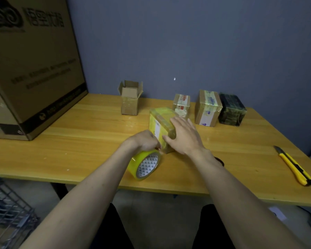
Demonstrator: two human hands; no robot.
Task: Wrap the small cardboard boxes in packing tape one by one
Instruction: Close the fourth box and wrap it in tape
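Observation:
A small cardboard box [160,121] covered in yellowish tape stands on the wooden table [79,141] in the middle. My right hand [183,135] lies flat on its top and near side, fingers straight, pressing it. My left hand [145,142] is curled at the box's lower left corner, gripping the yellow tape roll [144,165], which hangs just below it towards the table's front. Three wrapped boxes stand behind at the right: a small one [181,104], a taller brown one [207,108] and a dark one [232,109].
An open, unsealed small box [130,97] stands at the back near the wall. A very large cardboard carton [31,69] fills the table's left end. A yellow utility knife [293,166] lies near the right front edge. A wire rack [7,212] sits below left.

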